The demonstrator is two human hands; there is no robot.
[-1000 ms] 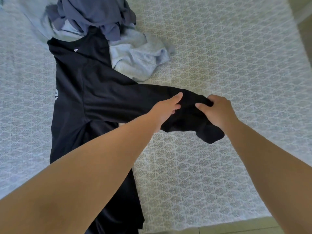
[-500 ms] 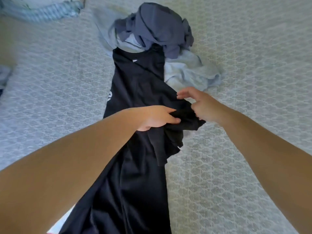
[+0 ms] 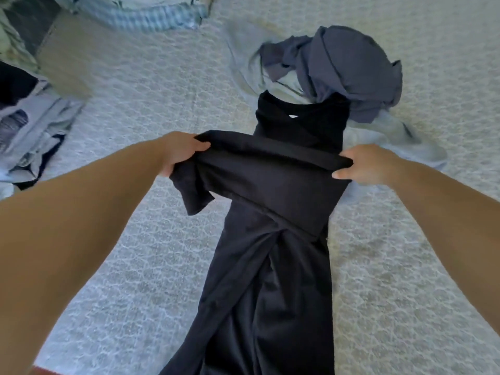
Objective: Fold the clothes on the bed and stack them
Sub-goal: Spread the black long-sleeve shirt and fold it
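Black shirt (image 3: 273, 266) half folded, both my hands (image 3: 178, 152) (image 3: 365, 166) gripping its sleeve across; grey pile (image 3: 351, 69) unfolded on the bed (image 3: 162, 90)

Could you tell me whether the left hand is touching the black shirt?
Touching. The head view shows the left hand with its thumb on top of the black shirt, fingers curled under the folded sleeve.

Bedspread (image 3: 151, 85) under everything is that pale lacy pattern all over. Top left there's a striped blue-and-white pillow (image 3: 140, 16) at the edge, and next to it a plain tan flat thing (image 3: 70, 55), can't tell what
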